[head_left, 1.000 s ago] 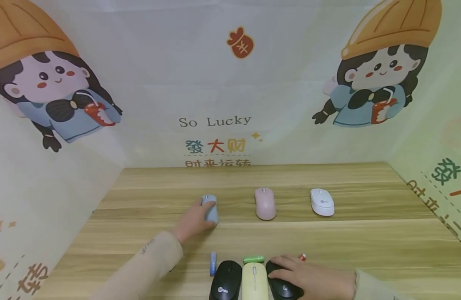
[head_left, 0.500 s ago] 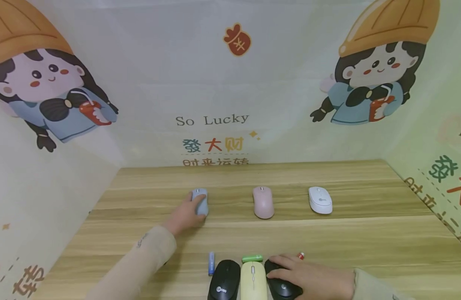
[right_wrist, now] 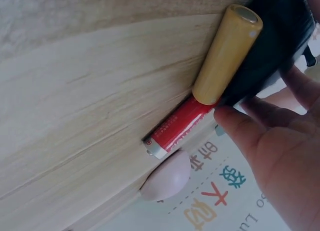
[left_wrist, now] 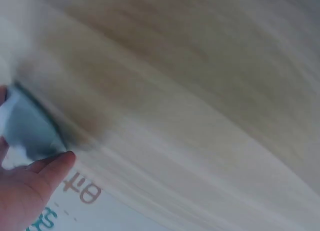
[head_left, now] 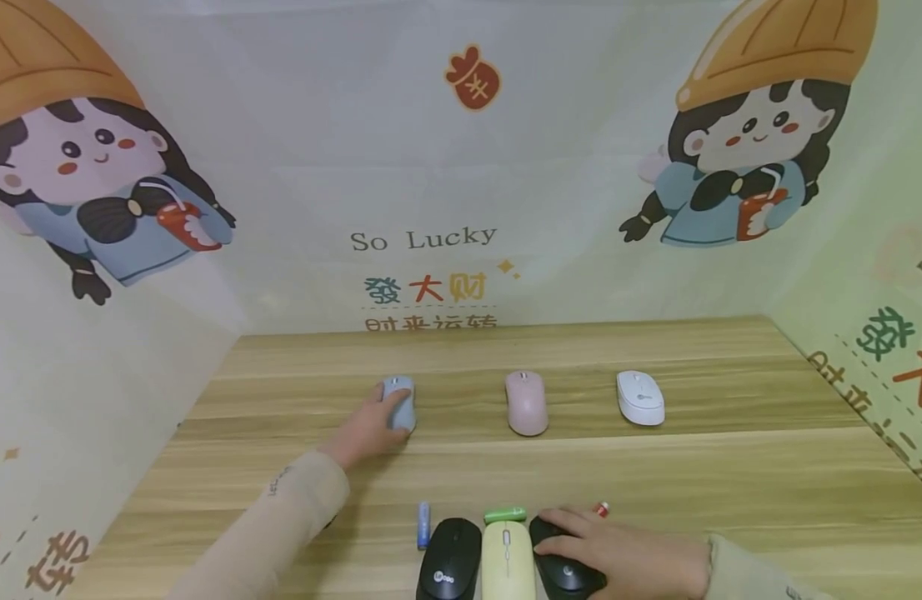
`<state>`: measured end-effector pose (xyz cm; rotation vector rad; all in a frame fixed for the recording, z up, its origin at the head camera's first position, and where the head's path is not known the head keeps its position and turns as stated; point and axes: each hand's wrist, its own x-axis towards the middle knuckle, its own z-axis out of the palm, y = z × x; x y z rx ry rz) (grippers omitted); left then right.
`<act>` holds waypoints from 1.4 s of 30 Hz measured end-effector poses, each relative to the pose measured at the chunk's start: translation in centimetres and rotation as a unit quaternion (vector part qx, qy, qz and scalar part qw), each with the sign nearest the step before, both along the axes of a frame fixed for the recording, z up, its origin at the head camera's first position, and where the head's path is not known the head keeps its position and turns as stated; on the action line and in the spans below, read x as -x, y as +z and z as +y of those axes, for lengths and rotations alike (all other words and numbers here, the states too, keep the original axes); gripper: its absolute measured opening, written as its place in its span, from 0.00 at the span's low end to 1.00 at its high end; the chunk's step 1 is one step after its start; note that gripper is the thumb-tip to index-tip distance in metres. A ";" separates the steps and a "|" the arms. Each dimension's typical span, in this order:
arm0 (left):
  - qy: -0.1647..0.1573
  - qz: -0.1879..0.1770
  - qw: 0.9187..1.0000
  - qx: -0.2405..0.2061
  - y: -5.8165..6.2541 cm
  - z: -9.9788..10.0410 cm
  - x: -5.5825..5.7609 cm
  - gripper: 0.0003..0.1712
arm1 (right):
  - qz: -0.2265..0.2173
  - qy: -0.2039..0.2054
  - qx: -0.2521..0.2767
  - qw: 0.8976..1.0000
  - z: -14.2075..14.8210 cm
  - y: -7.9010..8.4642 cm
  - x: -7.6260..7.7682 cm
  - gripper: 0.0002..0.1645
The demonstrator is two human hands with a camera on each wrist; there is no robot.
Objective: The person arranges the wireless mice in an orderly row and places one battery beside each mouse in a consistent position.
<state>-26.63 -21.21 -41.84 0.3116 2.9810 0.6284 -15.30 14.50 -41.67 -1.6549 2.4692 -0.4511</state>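
My left hand [head_left: 366, 427] grips a light blue computer mouse [head_left: 403, 408] on the table at the back left, fingers and thumb at its sides. In the left wrist view, the same blue mouse [left_wrist: 31, 128] sits at the left edge with the fingertips [left_wrist: 67, 158] against it. My right hand [head_left: 618, 554] holds a black mouse [head_left: 562, 571] at the front, fingers lying across its top and far edge. Close by that black mouse [right_wrist: 275, 46] in the right wrist view are a yellow battery [right_wrist: 227, 53] and a red battery [right_wrist: 182, 123].
A pink mouse [head_left: 527, 404] and a white mouse [head_left: 641, 398] stand in the back row. At the front, a yellow mouse [head_left: 508, 562] lies between the held mouse and another black mouse [head_left: 450, 560]. A blue battery [head_left: 423, 525] and a green battery [head_left: 505, 515] lie nearby.
The left hand has shifted the blue mouse a little to the left, away from the pink one, and now stays nearly still. My right hand keeps its place on the black mouse.
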 end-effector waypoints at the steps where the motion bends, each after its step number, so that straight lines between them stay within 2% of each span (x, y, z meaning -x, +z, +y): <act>1: -0.003 0.002 1.000 0.001 0.2 0.0 0.0 0.38 | -0.003 -0.007 -0.003 1.000 0.0 0.2 -0.1 0.33; 4: -0.012 0.024 0.999 0.021 1.0 0.2 -0.3 0.38 | -0.049 -0.063 -0.016 0.997 -0.4 0.8 -0.3 0.30; 6: -0.023 0.048 0.998 0.043 1.9 0.9 -1.0 0.38 | -0.082 -0.114 -0.027 0.990 -0.9 1.4 -0.5 0.28; 8: -0.047 0.066 0.995 0.058 2.9 2.0 -2.4 0.37 | -0.097 -0.159 -0.039 0.982 -1.5 1.7 -0.7 0.28; 9: -0.063 0.074 0.993 0.064 3.3 2.6 -3.3 0.37 | -0.091 -0.172 -0.046 0.980 -1.9 1.9 -0.8 0.28; 12: -0.119 0.080 0.988 0.056 4.0 4.6 -6.5 0.35 | -0.039 -0.195 -0.056 0.978 -2.7 1.8 -1.2 0.30; 15: -0.168 0.053 0.983 0.047 4.1 5.9 -9.6 0.35 | 0.009 -0.217 -0.065 0.974 -3.4 1.5 -1.5 0.32; 17: -0.187 0.006 0.981 0.051 3.9 6.4 -11.4 0.34 | 0.030 -0.231 -0.067 0.970 -3.7 1.2 -1.7 0.31; 19: -0.195 -0.046 0.978 0.054 3.6 6.6 -12.8 0.33 | 0.026 -0.244 -0.069 0.967 -4.1 1.0 -1.7 0.30; 21: -0.196 -0.091 0.975 0.056 3.3 6.7 -13.8 0.32 | 0.006 -0.254 -0.065 0.965 -4.2 0.8 -1.7 0.30; 23: -0.198 -0.116 0.972 0.059 3.1 6.8 -14.3 0.31 | -0.015 -0.261 -0.062 0.963 -4.3 0.7 -1.7 0.31; 25: -0.204 -0.123 0.969 0.059 2.8 6.8 -14.4 0.30 | -0.037 -0.270 -0.060 0.960 -4.4 0.6 -1.6 0.32; 28: -0.225 -0.119 0.965 0.061 2.6 6.7 -14.4 0.29 | -0.053 -0.279 -0.060 0.957 -4.6 0.5 -1.5 0.33; 32: -0.248 -0.114 0.960 0.055 2.4 6.5 -14.6 0.33 | -0.054 -0.282 -0.060 0.956 -4.9 0.3 -1.5 0.33; 36: -0.259 -0.101 0.959 0.052 2.3 6.5 -14.8 0.36 | -0.072 -0.274 -0.060 0.957 -4.9 0.5 -1.3 0.34; 42: -0.265 -0.091 0.958 0.063 2.7 7.0 -14.6 0.35 | -0.136 -0.287 -0.024 0.948 -3.5 2.2 -0.1 0.37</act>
